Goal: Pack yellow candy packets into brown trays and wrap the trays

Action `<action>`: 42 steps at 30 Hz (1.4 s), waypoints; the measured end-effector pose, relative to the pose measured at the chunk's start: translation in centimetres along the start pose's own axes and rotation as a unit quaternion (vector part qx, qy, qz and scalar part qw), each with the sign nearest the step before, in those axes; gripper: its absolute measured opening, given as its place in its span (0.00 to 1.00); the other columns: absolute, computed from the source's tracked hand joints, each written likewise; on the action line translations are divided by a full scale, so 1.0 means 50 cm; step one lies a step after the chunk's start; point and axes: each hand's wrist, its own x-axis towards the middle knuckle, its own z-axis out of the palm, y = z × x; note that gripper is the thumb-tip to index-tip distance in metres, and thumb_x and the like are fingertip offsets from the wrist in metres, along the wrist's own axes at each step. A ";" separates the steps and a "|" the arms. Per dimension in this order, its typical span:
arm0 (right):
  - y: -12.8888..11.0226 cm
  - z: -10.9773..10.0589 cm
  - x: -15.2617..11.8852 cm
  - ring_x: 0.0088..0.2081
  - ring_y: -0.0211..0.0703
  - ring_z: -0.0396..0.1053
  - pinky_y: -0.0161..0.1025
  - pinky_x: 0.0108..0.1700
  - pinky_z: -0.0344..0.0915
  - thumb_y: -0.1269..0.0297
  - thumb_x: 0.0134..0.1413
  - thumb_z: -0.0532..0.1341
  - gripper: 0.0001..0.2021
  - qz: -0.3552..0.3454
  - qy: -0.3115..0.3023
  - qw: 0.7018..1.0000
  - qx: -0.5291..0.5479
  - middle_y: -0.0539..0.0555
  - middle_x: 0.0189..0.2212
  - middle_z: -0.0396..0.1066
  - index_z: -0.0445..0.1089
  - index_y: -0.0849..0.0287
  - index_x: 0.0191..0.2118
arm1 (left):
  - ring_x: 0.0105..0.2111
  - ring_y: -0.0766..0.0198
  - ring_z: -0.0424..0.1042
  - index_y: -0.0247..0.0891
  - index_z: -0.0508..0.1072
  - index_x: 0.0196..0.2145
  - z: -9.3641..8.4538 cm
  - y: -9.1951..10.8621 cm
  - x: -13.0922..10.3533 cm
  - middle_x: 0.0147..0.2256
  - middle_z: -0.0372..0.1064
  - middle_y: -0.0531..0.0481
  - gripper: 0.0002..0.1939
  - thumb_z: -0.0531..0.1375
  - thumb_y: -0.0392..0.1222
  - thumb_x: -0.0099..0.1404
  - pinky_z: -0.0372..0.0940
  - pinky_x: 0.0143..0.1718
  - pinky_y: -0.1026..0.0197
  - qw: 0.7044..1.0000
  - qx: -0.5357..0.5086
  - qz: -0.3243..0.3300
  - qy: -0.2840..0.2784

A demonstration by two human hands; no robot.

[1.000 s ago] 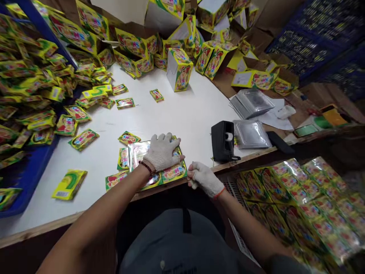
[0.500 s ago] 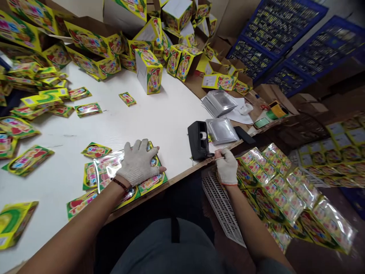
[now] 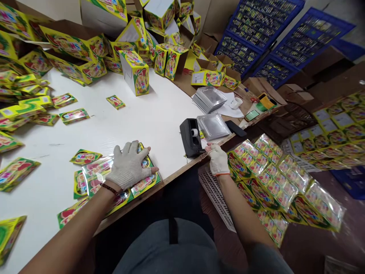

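Note:
My left hand [image 3: 128, 163], in a light knitted glove with bare fingertips, lies flat with fingers spread. It presses on a clear plastic cover [image 3: 94, 173] over a group of yellow-green printed packets [image 3: 145, 185] near the table's front edge. Beside that edge stands a black tape dispenser [image 3: 189, 139] with a white-cored roll. My right hand [image 3: 218, 160], gloved the same way, is closed in a pinch at the dispenser's cutting edge, on the end of the tape. The strip itself hardly shows. A loose packet [image 3: 85, 156] lies just behind the cover.
Loose packets [image 3: 74, 116] and a heap of them lie on the left of the white table [image 3: 159, 114]. Printed boxes [image 3: 135, 72] crowd the back. Clear plastic covers [image 3: 213, 126] and a black phone-like slab [image 3: 235, 128] sit right of the dispenser. Wrapped packs [image 3: 265, 171] fill the lower right.
The whole view has shifted, so most things appear farther left. My right hand has turned slightly and its fingertips show more at the dispenser. My left hand stays pressed on the cover.

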 end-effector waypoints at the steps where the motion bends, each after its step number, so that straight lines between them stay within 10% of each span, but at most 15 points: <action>1: 0.002 -0.007 -0.018 0.33 0.41 0.67 0.38 0.36 0.64 0.47 0.45 0.64 0.19 0.015 0.005 1.000 0.023 0.53 0.31 0.72 0.73 0.60 0.34 | 0.61 0.33 0.55 0.42 0.70 0.60 -0.001 0.001 0.001 0.61 0.58 0.31 0.40 0.56 0.70 0.60 0.47 0.58 0.32 1.000 0.000 -0.001 -0.002; 7: 0.028 0.004 -0.099 0.23 0.36 0.60 0.35 0.26 0.59 0.46 0.42 0.65 0.18 0.135 -0.019 0.982 0.134 0.48 0.22 0.66 0.67 0.56 0.28 | 0.62 0.33 0.55 0.42 0.69 0.61 -0.004 0.005 0.005 0.62 0.57 0.30 0.39 0.55 0.70 0.60 0.48 0.58 0.32 1.000 0.004 -0.004 -0.015; 14: 0.063 0.004 -0.072 0.21 0.35 0.58 0.34 0.23 0.55 0.46 0.40 0.64 0.17 0.145 -0.066 0.985 0.071 0.47 0.18 0.64 0.64 0.56 0.24 | 0.61 0.36 0.56 0.43 0.69 0.61 0.000 0.003 -0.001 0.61 0.58 0.31 0.40 0.56 0.71 0.59 0.49 0.58 0.34 1.000 0.025 0.002 -0.004; 21: 0.037 -0.033 -0.084 0.23 0.38 0.59 0.37 0.28 0.57 0.46 0.46 0.65 0.19 0.092 -0.266 0.959 0.025 0.48 0.18 0.64 0.65 0.56 0.22 | 0.61 0.34 0.54 0.43 0.69 0.61 0.011 0.002 -0.012 0.62 0.57 0.31 0.42 0.58 0.72 0.57 0.44 0.60 0.31 1.000 -0.027 0.003 0.014; 30: -0.197 0.199 -0.035 0.26 0.38 0.62 0.37 0.32 0.60 0.41 0.52 0.61 0.23 -0.072 -0.615 0.784 0.055 0.48 0.21 0.65 0.64 0.57 0.23 | 0.62 0.35 0.54 0.42 0.68 0.62 0.002 0.004 -0.019 0.62 0.58 0.31 0.46 0.60 0.73 0.54 0.44 0.61 0.31 0.999 -0.035 0.001 0.007; 42: -0.138 0.314 -0.002 0.24 0.34 0.60 0.33 0.28 0.60 0.48 0.45 0.67 0.20 -0.028 -0.718 0.691 0.076 0.45 0.18 0.64 0.64 0.59 0.20 | 0.61 0.40 0.57 0.43 0.69 0.61 0.001 -0.002 -0.020 0.62 0.59 0.34 0.25 0.52 0.48 0.69 0.50 0.59 0.35 0.999 -0.037 0.012 0.020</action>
